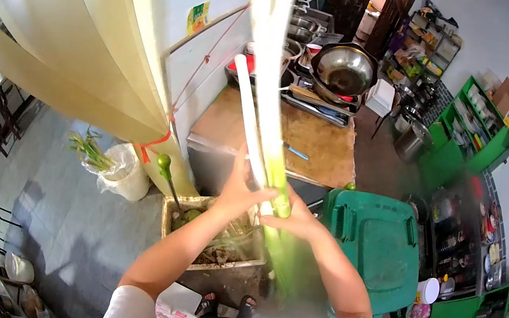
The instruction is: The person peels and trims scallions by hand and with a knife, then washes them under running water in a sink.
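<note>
Beside the green bin (pixel 386 245), the left hand (pixel 239 191) and right hand (pixel 297 220) grip leeks (pixel 273 88) with curled fingers. Gentle, snug pressure should keep them together.

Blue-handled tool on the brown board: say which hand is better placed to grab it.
Probably the right hand: the blue-handled tool lies ahead of it, on its side of the stalks, which rise between the tool and the left hand. Both hands are on the stalks, though.
</note>
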`<state>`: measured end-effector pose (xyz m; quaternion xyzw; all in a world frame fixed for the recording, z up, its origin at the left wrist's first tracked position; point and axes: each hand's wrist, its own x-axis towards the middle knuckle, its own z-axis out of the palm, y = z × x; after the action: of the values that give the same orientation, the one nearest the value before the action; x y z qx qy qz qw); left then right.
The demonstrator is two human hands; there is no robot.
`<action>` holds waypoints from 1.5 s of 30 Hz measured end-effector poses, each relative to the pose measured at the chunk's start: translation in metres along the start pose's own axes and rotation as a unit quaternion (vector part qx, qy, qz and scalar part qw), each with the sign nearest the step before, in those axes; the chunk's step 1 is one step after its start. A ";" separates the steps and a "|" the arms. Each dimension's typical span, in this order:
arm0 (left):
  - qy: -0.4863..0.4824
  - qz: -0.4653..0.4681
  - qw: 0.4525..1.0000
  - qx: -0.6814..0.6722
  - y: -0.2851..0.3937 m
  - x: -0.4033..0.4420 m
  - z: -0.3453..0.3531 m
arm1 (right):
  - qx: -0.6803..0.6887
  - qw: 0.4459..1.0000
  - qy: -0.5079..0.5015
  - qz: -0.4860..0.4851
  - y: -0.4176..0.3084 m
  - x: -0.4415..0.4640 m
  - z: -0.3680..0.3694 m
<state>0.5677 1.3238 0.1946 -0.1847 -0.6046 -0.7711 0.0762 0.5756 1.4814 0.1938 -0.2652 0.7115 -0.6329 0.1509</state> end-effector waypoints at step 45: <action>0.363 -0.231 0.839 0.332 -0.067 -0.256 -0.160 | 0.306 0.870 0.147 0.357 0.350 0.180 -0.002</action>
<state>0.7494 1.1601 0.0060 0.2905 -0.7785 -0.5308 0.1667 0.3626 1.4012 -0.1270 0.1622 0.5426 -0.7536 0.3338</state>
